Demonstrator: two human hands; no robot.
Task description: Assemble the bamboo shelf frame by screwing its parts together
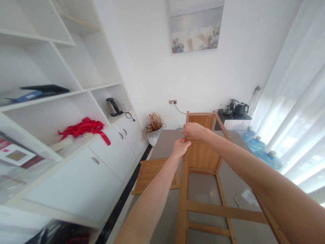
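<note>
A bamboo-coloured wooden frame [203, 154] with rails and panels lies lengthwise on a grey table [165, 144]. Both arms reach far out to its left upright rail. My left hand [180, 148] is closed round that rail from the left side. My right hand [194, 130] is curled over the rail just above it, fingers pinched at a spot on the wood; what it pinches is too small to make out. A separate slatted wooden panel [149, 173] lies flat on the table to the left of the frame.
White shelving and cabinets [101, 162] run along the left, holding a kettle [113, 106] and red ribbon [85, 128]. A clear plastic bag [250, 197] and a small metal tool [236, 200] lie on the table at right. Water bottles [264, 152] stand by the curtain.
</note>
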